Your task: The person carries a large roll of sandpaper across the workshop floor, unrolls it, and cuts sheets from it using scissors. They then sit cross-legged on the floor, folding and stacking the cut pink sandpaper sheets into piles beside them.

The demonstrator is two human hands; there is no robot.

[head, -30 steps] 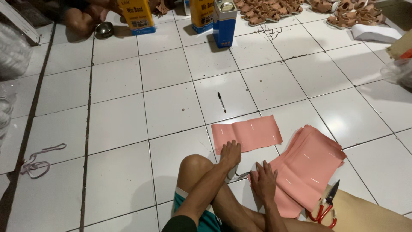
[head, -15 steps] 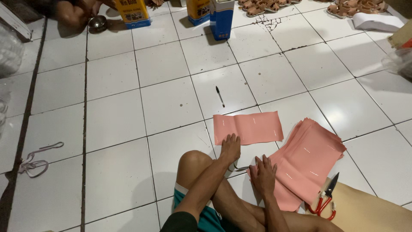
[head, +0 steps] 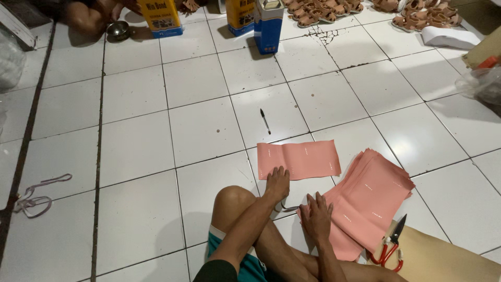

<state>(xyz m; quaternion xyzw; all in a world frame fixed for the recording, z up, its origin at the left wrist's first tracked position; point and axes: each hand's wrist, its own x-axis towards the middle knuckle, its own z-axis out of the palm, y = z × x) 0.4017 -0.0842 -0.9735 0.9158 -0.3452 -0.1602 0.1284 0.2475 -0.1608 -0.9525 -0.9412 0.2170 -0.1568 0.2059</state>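
Note:
A flat pink rectangular sheet (head: 300, 159) lies on the white tiled floor in front of my bent knee. My left hand (head: 277, 183) rests palm down on its near edge, fingers forward. To the right, a fanned stack of the same pink sheets (head: 373, 196) lies on the tiles. My right hand (head: 316, 211) lies flat on the stack's left edge with fingers spread. A thin dark object (head: 288, 209) lies between the two hands; I cannot tell what it is. Neither hand grips anything.
Red-handled scissors (head: 390, 246) lie on brown cardboard (head: 443, 258) at lower right. A black pen (head: 265, 120) lies beyond the sheet. Yellow tins (head: 163, 18), a blue tin (head: 268, 26), piles of sandals (head: 425, 15) and another person's hand (head: 86, 15) are at the far edge. A cord loop (head: 34, 196) lies left.
Both hands stay on the pink sheets almost unmoved. The view has shifted slightly, so the far tins sit closer to the top edge.

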